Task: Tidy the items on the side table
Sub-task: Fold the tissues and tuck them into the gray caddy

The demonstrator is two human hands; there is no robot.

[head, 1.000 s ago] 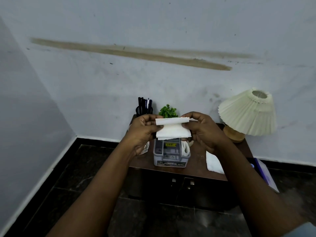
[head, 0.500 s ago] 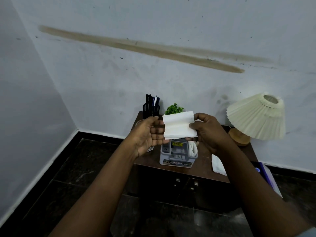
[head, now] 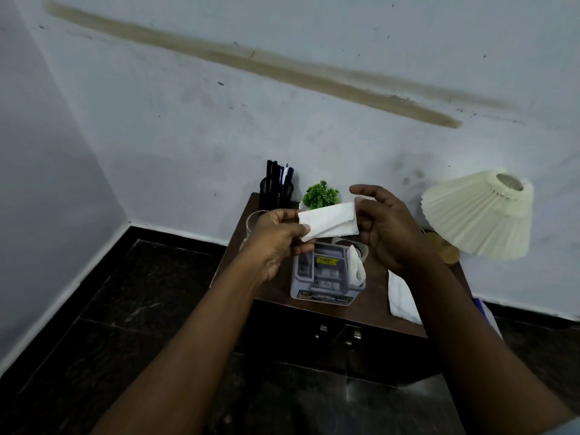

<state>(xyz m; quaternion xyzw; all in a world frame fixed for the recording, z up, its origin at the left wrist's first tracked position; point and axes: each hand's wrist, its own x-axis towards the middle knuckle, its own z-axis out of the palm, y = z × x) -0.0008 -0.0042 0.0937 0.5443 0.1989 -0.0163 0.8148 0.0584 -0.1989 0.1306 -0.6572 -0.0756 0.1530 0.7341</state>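
I hold a folded white tissue [head: 329, 223] in the air above the dark wooden side table [head: 276, 284]. My left hand [head: 277, 238] pinches its left end between thumb and fingers. My right hand [head: 384, 227] holds its right end, with the forefinger lifted above the paper. Directly below stands a grey organiser box [head: 326, 274] with a white tissue [head: 356, 266] tucked in its right slot. Another white tissue [head: 401, 296] lies flat on the table at the right, partly under my right forearm.
A black mesh pen holder [head: 276, 189] with several pens and a small green plant [head: 321, 194] stand at the table's back. A pleated cream lamp [head: 480, 211] stands at the back right. A glass [head: 251, 222] sits behind my left hand. White walls close the back and left.
The tissue went from an upright folded square to a narrower, slanted fold. My left hand now pinches its end, and my right forefinger has lifted off it.
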